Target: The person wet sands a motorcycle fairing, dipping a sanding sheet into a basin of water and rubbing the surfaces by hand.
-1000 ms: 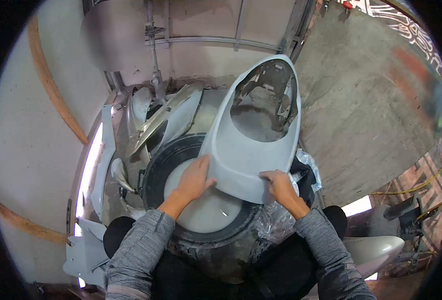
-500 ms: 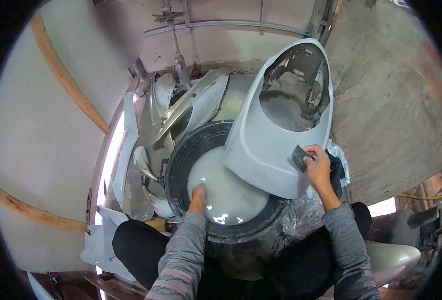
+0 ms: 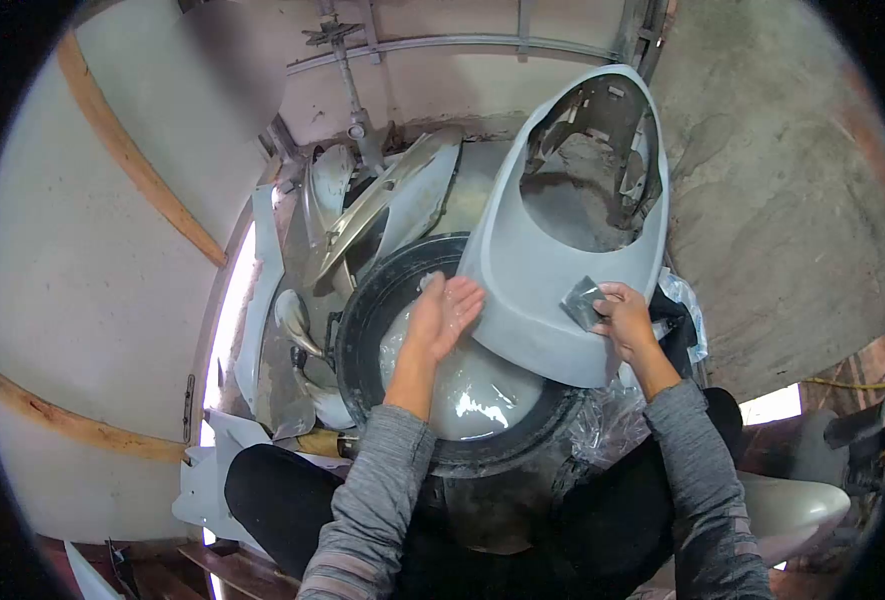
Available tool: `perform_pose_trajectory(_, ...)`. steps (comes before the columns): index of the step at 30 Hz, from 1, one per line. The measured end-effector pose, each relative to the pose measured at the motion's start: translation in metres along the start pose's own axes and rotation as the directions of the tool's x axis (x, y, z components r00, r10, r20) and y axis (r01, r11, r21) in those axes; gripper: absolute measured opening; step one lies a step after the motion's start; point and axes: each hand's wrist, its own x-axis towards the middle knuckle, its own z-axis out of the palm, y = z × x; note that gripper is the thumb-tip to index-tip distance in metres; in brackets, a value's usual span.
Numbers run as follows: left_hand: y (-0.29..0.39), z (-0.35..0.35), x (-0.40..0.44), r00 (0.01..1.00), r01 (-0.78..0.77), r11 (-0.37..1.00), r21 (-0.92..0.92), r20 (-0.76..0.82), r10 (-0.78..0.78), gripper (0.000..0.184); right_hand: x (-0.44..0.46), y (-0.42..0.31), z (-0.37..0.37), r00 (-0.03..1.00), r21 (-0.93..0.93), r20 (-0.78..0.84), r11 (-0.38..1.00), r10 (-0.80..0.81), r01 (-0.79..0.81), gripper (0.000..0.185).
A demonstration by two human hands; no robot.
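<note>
A large pale grey panel [image 3: 542, 290] with a big oval opening leans over the right side of a black tub [image 3: 357, 330]. Cloudy whitish water [image 3: 472, 385] fills the tub's lower part. My left hand [image 3: 442, 315] is above the water beside the panel's left edge, palm up, wet, fingers spread, holding nothing. My right hand [image 3: 624, 320] pinches a small dark grey sheet [image 3: 583, 303] between thumb and fingers, against the panel's lower right face.
Several loose curved panels [image 3: 417, 200] lie behind and left of the tub. Clear plastic wrap [image 3: 607, 420] is at its right. A metal post [image 3: 347, 90] stands at the back. A concrete slab [image 3: 782, 220] is on the right, and a pale wall [image 3: 112, 290] on the left.
My left hand let go of the panel, dipped into the water, then rose out of it with its palm up. My right hand now shows the dark sheet, shifted slightly left on the panel.
</note>
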Motion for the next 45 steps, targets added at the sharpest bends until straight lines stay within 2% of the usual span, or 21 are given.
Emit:
perform_pose_trajectory(2,-0.002,0.048,-0.013,0.978,-0.029,0.957,0.289,0.208,-0.033,0.041,0.003,0.001,0.000,1.000,0.028,0.001,0.999,-0.019,0.019,0.033)
perform_pose_trajectory(3,-0.010,0.064,-0.011,0.975,-0.024,0.955,0.294,0.218,-0.042,0.041,0.003,-0.001,-0.001,0.999,0.054,0.009,0.998,-0.037,0.037,0.033)
perform_pose_trajectory(5,-0.031,0.094,-0.004,0.949,-0.118,0.792,0.599,0.302,-0.088,0.045,0.001,-0.008,-0.004,0.997,0.060,-0.062,0.997,-0.038,0.042,0.034)
perform_pose_trajectory(6,-0.044,0.100,0.007,0.944,-0.116,0.790,0.603,0.313,-0.100,0.045,0.002,-0.009,-0.008,0.996,-0.053,-0.084,0.998,-0.037,0.033,0.030)
perform_pose_trajectory(7,-0.058,0.104,0.023,0.874,-0.378,0.427,0.821,0.469,-0.128,0.048,0.004,-0.009,-0.015,0.994,-0.166,-0.106,0.986,-0.038,0.020,0.027)
perform_pose_trajectory(8,-0.073,0.109,0.038,0.780,-0.603,-0.017,0.798,0.585,-0.222,0.051,0.015,0.003,-0.024,0.980,-0.311,-0.161,0.948,-0.119,0.064,0.026)
perform_pose_trajectory(9,-0.085,0.122,0.039,0.769,-0.614,-0.013,0.789,0.595,-0.233,0.051,0.021,0.007,-0.032,0.976,-0.310,-0.178,0.948,-0.124,0.064,0.026)
perform_pose_trajectory(11,-0.113,0.144,0.039,0.700,-0.642,-0.336,0.689,0.347,-0.624,0.061,0.032,0.014,-0.054,0.907,-0.740,-0.154,0.654,-0.392,0.157,0.026)
perform_pose_trajectory(15,-0.171,0.150,0.051,0.666,-0.704,-0.316,0.636,0.436,-0.605,0.076,0.014,-0.003,-0.069,0.794,-0.785,-0.186,0.574,-0.579,0.234,0.031)
perform_pose_trajectory(18,-0.172,0.169,0.055,0.681,-0.656,-0.335,0.677,0.338,-0.650,0.102,0.005,-0.022,-0.078,0.793,-0.794,-0.241,0.584,-0.559,0.170,0.031)
perform_pose_trajectory(21,-0.175,0.177,0.065,0.708,-0.658,-0.414,0.629,0.330,-0.624,0.108,0.014,-0.020,-0.089,0.804,-0.766,-0.190,0.598,-0.563,0.238,0.030)
perform_pose_trajectory(23,-0.186,0.179,0.080,0.706,-0.653,-0.395,0.647,0.330,-0.627,0.112,0.022,-0.017,-0.092,0.791,-0.759,-0.194,0.600,-0.581,0.254,0.031)
perform_pose_trajectory(25,-0.195,0.183,0.096,0.699,-0.690,-0.412,0.595,0.403,-0.590,0.125,0.018,-0.032,-0.086,0.760,-0.746,-0.175,0.588,-0.626,0.313,0.031)
perform_pose_trajectory(27,-0.200,0.190,0.117,0.688,-0.696,-0.381,0.609,0.413,-0.596,0.126,0.017,-0.048,-0.086,0.795,-0.721,-0.217,0.642,-0.567,0.261,0.031)
perform_pose_trajectory(29,-0.207,0.195,0.143,0.620,-0.770,-0.269,0.579,0.576,-0.533,0.126,0.026,-0.052,-0.092,0.797,-0.681,-0.237,0.680,-0.556,0.271,0.031)
perform_pose_trajectory(34,-0.216,0.205,0.177,0.619,-0.770,-0.223,0.598,0.615,-0.489,0.126,0.045,-0.063,-0.107,0.755,-0.711,-0.185,0.616,-0.629,0.339,0.031)
perform_pose_trajectory(36,-0.215,0.201,0.180,0.629,-0.763,-0.222,0.607,0.620,-0.469,0.127,0.051,-0.065,-0.107,0.772,-0.680,-0.201,0.653,-0.603,0.333,0.031)
perform_pose_trajectory(38,-0.213,0.194,0.176,0.690,-0.702,-0.321,0.636,0.495,-0.528,0.129,0.055,-0.060,-0.108,0.792,-0.646,-0.222,0.694,-0.569,0.318,0.032)
perform_pose_trajectory(39,-0.207,0.194,0.165,0.690,-0.701,-0.319,0.637,0.495,-0.528,0.129,0.062,-0.054,-0.109,0.788,-0.630,-0.221,0.701,-0.574,0.334,0.032)
perform_pose_trajectory(41,-0.191,0.189,0.134,0.705,-0.666,-0.413,0.621,0.341,-0.622,0.124,0.068,-0.046,-0.111,0.785,-0.613,-0.223,0.710,-0.578,0.348,0.032)
perform_pose_trajectory(45,-0.172,0.167,0.093,0.638,-0.725,-0.455,0.518,0.256,-0.726,0.131,0.066,-0.054,-0.112,0.814,-0.536,-0.237,0.770,-0.531,0.346,0.031)
